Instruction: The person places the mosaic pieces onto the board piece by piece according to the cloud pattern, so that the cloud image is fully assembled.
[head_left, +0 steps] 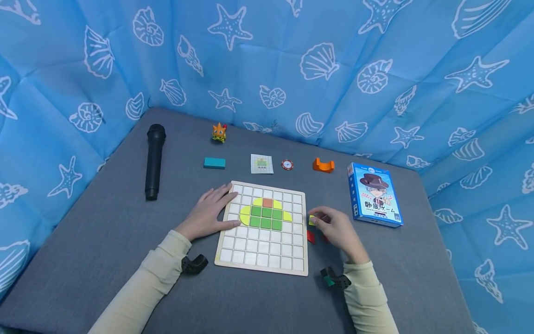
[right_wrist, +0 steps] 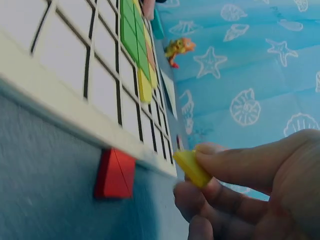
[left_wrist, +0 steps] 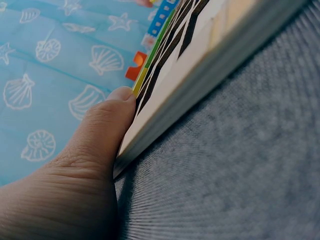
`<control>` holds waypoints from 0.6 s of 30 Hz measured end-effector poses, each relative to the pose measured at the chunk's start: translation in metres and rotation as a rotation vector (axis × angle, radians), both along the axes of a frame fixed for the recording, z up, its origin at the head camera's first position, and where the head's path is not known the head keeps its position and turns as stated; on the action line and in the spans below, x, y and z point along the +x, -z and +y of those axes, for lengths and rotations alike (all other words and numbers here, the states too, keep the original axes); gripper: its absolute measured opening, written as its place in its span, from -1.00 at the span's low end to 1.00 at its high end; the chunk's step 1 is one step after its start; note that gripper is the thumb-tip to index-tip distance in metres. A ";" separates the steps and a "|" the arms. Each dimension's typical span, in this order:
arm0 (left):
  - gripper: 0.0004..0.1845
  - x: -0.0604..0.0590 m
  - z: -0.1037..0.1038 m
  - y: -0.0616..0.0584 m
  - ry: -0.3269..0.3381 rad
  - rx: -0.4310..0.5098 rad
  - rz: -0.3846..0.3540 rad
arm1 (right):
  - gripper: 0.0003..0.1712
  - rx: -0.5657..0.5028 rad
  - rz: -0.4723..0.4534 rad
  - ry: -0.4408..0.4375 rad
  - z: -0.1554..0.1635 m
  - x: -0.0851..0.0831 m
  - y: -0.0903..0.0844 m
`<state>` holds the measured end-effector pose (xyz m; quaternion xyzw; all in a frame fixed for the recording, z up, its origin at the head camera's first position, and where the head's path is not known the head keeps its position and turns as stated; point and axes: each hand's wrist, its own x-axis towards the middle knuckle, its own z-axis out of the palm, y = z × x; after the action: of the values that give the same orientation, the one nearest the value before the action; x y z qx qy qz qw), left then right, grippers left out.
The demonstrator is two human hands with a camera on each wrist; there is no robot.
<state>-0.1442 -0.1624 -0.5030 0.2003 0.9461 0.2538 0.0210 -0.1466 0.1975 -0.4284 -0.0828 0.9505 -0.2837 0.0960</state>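
A wooden grid board [head_left: 242, 266] with white squares lies on the table, green tiles [head_left: 265, 218], yellow tiles [head_left: 245, 215] and one orange-brown tile [head_left: 267, 202] set in its upper half. My left hand [head_left: 208, 214] rests at the board's left edge with fingers spread, the thumb [left_wrist: 102, 125] lying over the rim. Just off the right edge, my right hand [head_left: 337, 228] pinches a small yellow tile [right_wrist: 192, 168] between thumb and fingers. Below that hand, a red piece [right_wrist: 116, 175] with a line across it sits against the board's edge. Another red bit [head_left: 325, 238] is partly hidden by the hand.
Behind the board stand a teal block [head_left: 214, 163], a pattern card [head_left: 262, 164], a poker chip [head_left: 287, 164], an orange arched block [head_left: 323, 165] and a small spiky figurine [head_left: 219, 132]. A black microphone [head_left: 155, 162] lies left, a blue game box [head_left: 375, 195] right.
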 end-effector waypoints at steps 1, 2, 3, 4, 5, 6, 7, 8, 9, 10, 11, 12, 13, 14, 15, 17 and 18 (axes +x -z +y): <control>-0.04 0.000 0.000 0.000 0.000 0.002 0.000 | -0.79 -0.011 -0.011 0.002 -0.002 0.001 0.000; -0.04 0.000 0.000 0.000 0.001 0.001 -0.001 | -0.79 -0.022 -0.020 0.005 -0.004 0.001 -0.001; -0.04 0.000 0.000 0.000 0.001 0.000 -0.002 | -0.80 -0.030 -0.028 0.011 -0.006 0.002 -0.001; -0.04 0.000 0.000 0.000 0.002 -0.001 -0.003 | -0.80 -0.039 -0.034 0.013 -0.007 0.002 -0.001; -0.04 0.000 0.000 0.000 0.002 -0.003 -0.003 | -0.80 -0.046 -0.039 0.014 -0.009 0.003 -0.001; -0.04 0.000 0.000 0.000 0.002 -0.003 -0.003 | -0.81 -0.052 -0.041 0.017 -0.010 0.003 -0.001; -0.04 0.000 0.000 0.000 0.003 -0.002 -0.003 | -0.81 -0.058 -0.043 0.020 -0.012 0.004 -0.001; -0.04 0.000 0.000 0.000 0.003 0.000 -0.002 | -0.82 -0.064 -0.043 0.022 -0.013 0.004 0.000; -0.04 0.000 0.000 0.000 0.004 0.002 -0.002 | -0.82 -0.069 -0.045 0.024 -0.015 0.005 0.000; -0.04 0.000 0.000 0.000 0.004 0.004 -0.001 | -0.83 -0.075 -0.047 0.024 -0.016 0.006 0.001; -0.04 0.000 0.000 0.000 0.004 0.005 -0.001 | -0.84 -0.080 -0.049 0.023 -0.017 0.007 0.002; -0.04 0.000 0.000 -0.001 0.004 0.005 -0.001 | -0.84 -0.087 -0.051 0.023 -0.019 0.007 0.002; -0.04 0.000 0.000 -0.001 0.005 0.006 -0.001 | -0.85 -0.095 -0.054 0.024 -0.020 0.008 0.003; -0.04 0.000 0.000 -0.001 0.005 0.006 0.000 | -0.86 -0.106 -0.057 0.025 -0.021 0.008 0.004; -0.04 0.000 0.000 -0.001 0.005 0.005 -0.001 | -0.86 -0.120 -0.062 0.028 -0.023 0.009 0.005; -0.04 0.000 0.000 -0.001 0.004 0.004 -0.001 | -0.87 -0.145 -0.069 0.033 -0.026 0.009 0.006; -0.03 0.000 0.000 0.000 0.004 0.005 -0.001 | -0.87 -0.157 -0.072 0.037 -0.027 0.009 0.006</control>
<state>-0.1445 -0.1627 -0.5026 0.2020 0.9451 0.2561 0.0214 -0.1372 0.1707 -0.4346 -0.0622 0.9226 -0.3619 0.1180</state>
